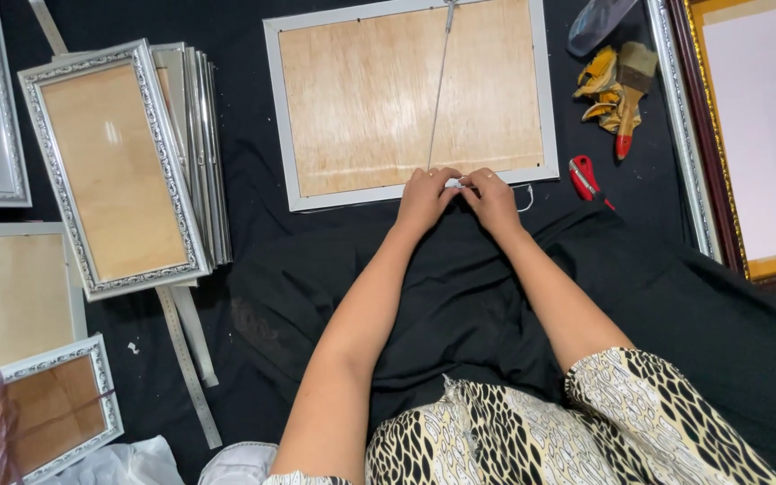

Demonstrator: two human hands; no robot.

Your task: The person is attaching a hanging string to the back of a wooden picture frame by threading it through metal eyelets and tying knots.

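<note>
Stacked frames [127, 171]: far left of the fingers, ornate silver mouldings, top one showing a plywood back, piled at a slight tilt on the black surface [253, 180].
Metal ruler [189, 364]: left of and nearer the person than the fingers, long axis running toward the person.
Left hand [424, 198]: curled, fingers [443, 179] pinched nearly closed on a small pale piece at the near rail of the frame; what exactly is gripped is too small to tell.
White frame [410, 99]: lies face down directly beyond the fingers, plywood back up, long axis running left to right; its near rail touches both hands, which are equally close to it.
Hanging wire [439, 85]: thin strand running from the far rail across the back straight toward the fingers, ending between the two hands.
Right hand [494, 199]: curled likewise, fingers [470, 182] almost shut and meeting those of the left hand at the same small piece; a loose white loop trails just right of it.
Red cutter [584, 176]: just right of the fingers, lying apart from them.
Brush [629, 99]: right of and beyond the fingers, red-tipped handle, beside yellow gloves [598, 85].
Large gilt frame [738, 135]: far right, well apart from the fingers.
</note>
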